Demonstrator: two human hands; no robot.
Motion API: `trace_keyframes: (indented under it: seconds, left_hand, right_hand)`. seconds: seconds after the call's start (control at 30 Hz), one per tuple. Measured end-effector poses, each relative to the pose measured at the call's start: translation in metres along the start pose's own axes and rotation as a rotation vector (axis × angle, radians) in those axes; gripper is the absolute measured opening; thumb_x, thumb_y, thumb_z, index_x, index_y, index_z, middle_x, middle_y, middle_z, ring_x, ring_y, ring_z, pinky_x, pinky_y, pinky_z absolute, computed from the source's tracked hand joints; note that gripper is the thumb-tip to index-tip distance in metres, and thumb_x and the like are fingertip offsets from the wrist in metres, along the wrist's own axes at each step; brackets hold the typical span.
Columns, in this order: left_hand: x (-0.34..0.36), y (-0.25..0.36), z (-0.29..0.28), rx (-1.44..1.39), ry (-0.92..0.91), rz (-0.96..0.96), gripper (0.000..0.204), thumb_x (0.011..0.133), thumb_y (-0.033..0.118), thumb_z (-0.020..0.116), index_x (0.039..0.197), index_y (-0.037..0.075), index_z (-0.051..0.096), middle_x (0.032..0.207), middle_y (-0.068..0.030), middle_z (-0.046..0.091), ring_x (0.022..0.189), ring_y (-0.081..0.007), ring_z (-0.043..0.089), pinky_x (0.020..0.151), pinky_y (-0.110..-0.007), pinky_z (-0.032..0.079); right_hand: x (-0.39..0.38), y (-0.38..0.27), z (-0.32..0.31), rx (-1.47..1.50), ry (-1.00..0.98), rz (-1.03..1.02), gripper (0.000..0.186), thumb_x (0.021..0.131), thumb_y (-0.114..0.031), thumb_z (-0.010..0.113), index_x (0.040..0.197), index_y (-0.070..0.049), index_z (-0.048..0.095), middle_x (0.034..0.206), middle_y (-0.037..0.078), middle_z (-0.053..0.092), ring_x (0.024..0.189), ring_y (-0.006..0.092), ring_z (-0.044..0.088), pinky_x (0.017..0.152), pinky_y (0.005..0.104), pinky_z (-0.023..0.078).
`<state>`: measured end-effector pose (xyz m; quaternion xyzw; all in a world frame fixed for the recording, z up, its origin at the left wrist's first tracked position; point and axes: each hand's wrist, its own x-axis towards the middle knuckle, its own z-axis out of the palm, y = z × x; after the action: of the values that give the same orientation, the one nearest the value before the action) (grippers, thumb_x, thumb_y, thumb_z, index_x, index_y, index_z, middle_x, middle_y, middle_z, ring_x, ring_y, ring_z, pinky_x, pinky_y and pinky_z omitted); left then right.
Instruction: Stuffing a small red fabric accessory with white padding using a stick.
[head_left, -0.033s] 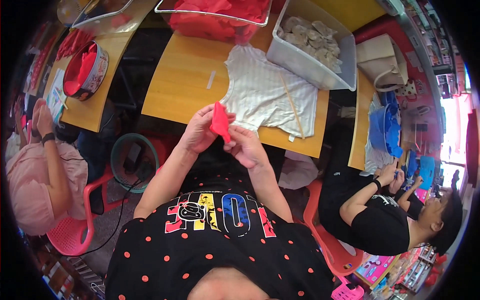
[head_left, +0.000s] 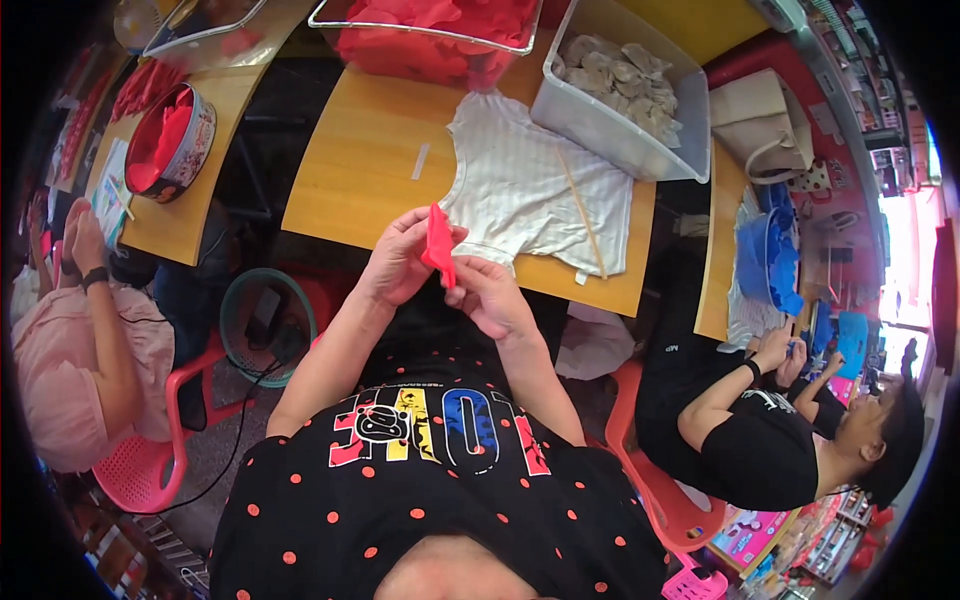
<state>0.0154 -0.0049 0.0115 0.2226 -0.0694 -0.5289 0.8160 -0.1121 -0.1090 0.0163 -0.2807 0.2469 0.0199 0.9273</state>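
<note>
Where the table [head_left: 345, 150] spreads out before you, its far right corner carries the grey bin [head_left: 610, 135], heaped with pale pieces [head_left: 620, 85]. Left of that, at the far edge, stands the clear bin [head_left: 430, 38], full of red pieces [head_left: 430, 65]. The cloth [head_left: 520, 190], white and striped, lies creased across the right half, just on the near side of the grey bin.

Your hands meet around the table's near edge, by the cloth's near left corner. Your left hand [head_left: 400, 262] is closed on the red piece [head_left: 438, 245] from the left, some of its fingers behind it; your right hand [head_left: 490, 298] has thumb and fingertips together at the piece's near end.

On the cloth's right side the stick [head_left: 583, 215] lies slantwise, well apart from both hands.

The red piece itself is held between your hands, its long axis running far to near and leaning slightly right toward you. Its far end is nearer your left hand, its near tip your right.

Smallest, the pale strip [head_left: 420, 162] lies on bare wood, left of the cloth.
</note>
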Motion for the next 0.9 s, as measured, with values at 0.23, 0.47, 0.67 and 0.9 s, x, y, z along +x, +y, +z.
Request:
trace_keyframes:
  seconds: [0.23, 0.47, 0.67, 0.9]
  left_hand:
    - [0.008, 0.016, 0.009, 0.085, 0.171, 0.048, 0.011, 0.089, 0.012, 0.059, 0.096, 0.006, 0.052, 0.097, -0.0112, 0.063, 0.093, -0.0222, 0.063, 0.079, -0.034, 0.054]
    - [0.007, 0.016, 0.004, 0.058, 0.307, -0.020, 0.023, 0.088, 0.012, 0.060, 0.109, 0.006, 0.052, 0.100, -0.0091, 0.062, 0.090, -0.0165, 0.063, 0.078, -0.032, 0.053]
    - [0.009, 0.015, -0.007, -0.085, 0.450, -0.046, 0.041, 0.086, 0.013, 0.064, 0.121, 0.004, 0.046, 0.106, -0.0090, 0.060, 0.099, -0.0178, 0.060, 0.085, -0.034, 0.050]
    - [0.018, 0.024, 0.002, -0.057, 0.471, 0.044, 0.037, 0.086, 0.011, 0.064, 0.118, 0.004, 0.048, 0.107, -0.0088, 0.059, 0.100, -0.0182, 0.059, 0.086, -0.035, 0.050]
  right_hand:
    - [-0.024, -0.087, -0.058, -1.569, 1.017, -1.053, 0.022, 0.085, -0.011, 0.060, 0.103, 0.001, 0.062, 0.093, 0.015, 0.060, 0.086, 0.0306, 0.058, 0.076, 0.0375, 0.047]
    - [-0.024, -0.099, -0.114, -1.791, 0.950, -0.806, 0.020, 0.081, -0.009, 0.062, 0.099, -0.002, 0.064, 0.090, 0.016, 0.059, 0.085, 0.0334, 0.058, 0.075, 0.0402, 0.046]
    - [-0.043, -0.079, -0.050, -1.243, 0.817, -0.762, 0.016, 0.089, -0.007, 0.056, 0.101, 0.001, 0.063, 0.079, 0.008, 0.058, 0.064, 0.0167, 0.059, 0.060, 0.0291, 0.046]
    - [-0.073, -0.034, -0.010, -1.122, 0.458, -0.540, 0.019, 0.089, -0.006, 0.057, 0.105, 0.003, 0.063, 0.078, 0.005, 0.065, 0.062, 0.0055, 0.053, 0.054, 0.0198, 0.042]
